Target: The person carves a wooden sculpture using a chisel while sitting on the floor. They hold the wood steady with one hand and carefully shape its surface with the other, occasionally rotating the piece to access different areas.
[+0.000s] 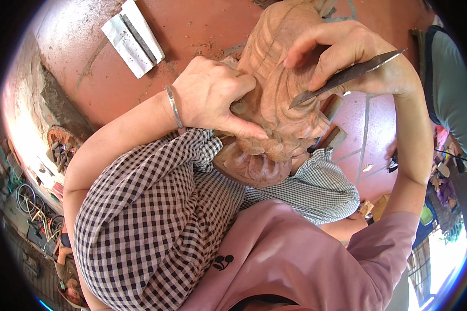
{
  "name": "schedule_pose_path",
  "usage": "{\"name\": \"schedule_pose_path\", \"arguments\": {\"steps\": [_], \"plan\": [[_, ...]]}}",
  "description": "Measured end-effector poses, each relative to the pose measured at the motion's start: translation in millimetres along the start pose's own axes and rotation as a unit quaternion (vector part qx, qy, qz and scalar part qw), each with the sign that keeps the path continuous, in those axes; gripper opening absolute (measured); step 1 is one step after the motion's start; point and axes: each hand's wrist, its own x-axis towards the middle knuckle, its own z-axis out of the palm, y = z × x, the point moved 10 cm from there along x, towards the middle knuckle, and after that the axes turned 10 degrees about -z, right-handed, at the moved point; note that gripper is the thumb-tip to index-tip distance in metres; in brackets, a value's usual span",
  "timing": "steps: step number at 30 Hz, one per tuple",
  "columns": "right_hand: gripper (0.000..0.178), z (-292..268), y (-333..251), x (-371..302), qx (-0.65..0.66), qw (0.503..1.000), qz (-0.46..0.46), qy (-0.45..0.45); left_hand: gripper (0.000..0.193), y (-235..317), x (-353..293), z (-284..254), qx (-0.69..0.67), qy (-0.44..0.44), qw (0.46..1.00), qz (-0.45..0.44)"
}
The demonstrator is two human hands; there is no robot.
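Bracing the carving (275, 88) in the lap, on checked cloth (155, 217), left hand (213, 96) clamps its left flank, fingers spread, thumb pressed along a low ridge. Right hand (347, 52) has its fingers pinching a flat metal blade (347, 76), whose tip sits on the carved folds at right. Looks like solid wood, so I'd guess heavy, stiff, not slippery; thin raised ridges could chip, so best gripped by the thick rounded base. Folded paper (132, 36) lies far left on the red floor (202, 31).
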Motion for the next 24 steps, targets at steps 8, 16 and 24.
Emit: {"name": "schedule_pose_path", "arguments": {"steps": [8,16,24], "plan": [[0.022,3.1,-0.7,-0.1,0.013,0.999,0.020,0.025,0.062,-0.9,-0.2,1.2,0.002,-0.004,1.000,-0.003],[0.019,4.0,-5.2,2.6,-0.070,0.997,0.031,0.019,0.062,-0.6,-0.2,1.0,0.014,-0.009,1.000,-0.002],[0.013,-10.3,11.3,-13.3,0.026,0.989,0.068,0.128,0.061,-0.1,-0.8,0.7,-0.008,0.005,1.000,0.014]]}}
